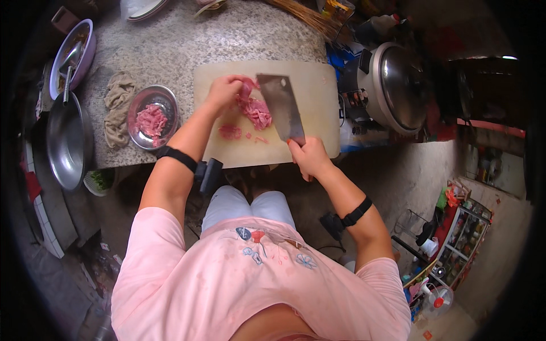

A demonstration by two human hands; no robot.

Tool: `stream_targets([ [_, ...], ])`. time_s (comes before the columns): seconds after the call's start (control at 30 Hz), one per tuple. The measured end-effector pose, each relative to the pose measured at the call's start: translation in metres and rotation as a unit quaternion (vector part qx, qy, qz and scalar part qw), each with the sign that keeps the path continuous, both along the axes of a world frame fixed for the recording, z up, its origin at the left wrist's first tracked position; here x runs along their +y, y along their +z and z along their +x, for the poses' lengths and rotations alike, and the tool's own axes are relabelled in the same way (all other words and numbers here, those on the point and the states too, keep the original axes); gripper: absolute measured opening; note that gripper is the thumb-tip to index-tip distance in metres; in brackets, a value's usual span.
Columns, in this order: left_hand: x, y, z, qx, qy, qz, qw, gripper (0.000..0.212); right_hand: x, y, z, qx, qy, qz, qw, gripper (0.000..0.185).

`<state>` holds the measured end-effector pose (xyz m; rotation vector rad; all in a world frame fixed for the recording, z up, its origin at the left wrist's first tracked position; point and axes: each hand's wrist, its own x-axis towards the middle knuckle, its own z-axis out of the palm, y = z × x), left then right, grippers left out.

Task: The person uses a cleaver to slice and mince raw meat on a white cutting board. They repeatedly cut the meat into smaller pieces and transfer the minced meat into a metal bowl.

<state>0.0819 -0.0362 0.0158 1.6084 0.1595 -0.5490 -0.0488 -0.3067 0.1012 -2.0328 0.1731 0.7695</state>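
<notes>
My right hand (310, 158) grips the handle of a cleaver (280, 104), its broad blade pointing away from me over the cutting board (313, 91). Just left of the blade lies a heap of sliced raw meat (258, 114). With its fingers, my left hand (225, 91) holds a strip of raw meat (246, 87) at the heap's far end. A flat piece of meat (230, 132) and a few small scraps rest nearer to me on the board. To the left, a steel bowl (171, 102) contains cut meat strips (151, 120).
A crumpled cloth (117, 121) lies left of the bowl. Beyond it are a wok (64, 143) and a purple basin (86, 70) with a ladle (69, 68). A lidded electric cooker (401, 87) stands right of the board. A straw broom (303, 17) lies along the far side.
</notes>
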Motion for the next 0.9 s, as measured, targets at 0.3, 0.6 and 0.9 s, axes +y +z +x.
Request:
stream_targets([
  [0.3, 0.086, 0.046, -0.046, 0.111, 0.177, -0.284, 0.936, 0.031, 0.035, -0.032, 0.001, -0.099, 0.345, -0.132, 0.924, 0.028],
  [0.6, 0.07, 0.05, -0.101, 0.142, 0.02, -0.259, 0.955, 0.028, 0.02, -0.034, 0.032, -0.057, 0.157, -0.104, 0.98, 0.024],
  [0.9, 0.056, -0.009, -0.125, -0.199, -0.032, 0.316, 0.927, 0.034, 0.042, -0.024, 0.004, -0.145, 0.191, -0.14, 0.961, 0.021],
])
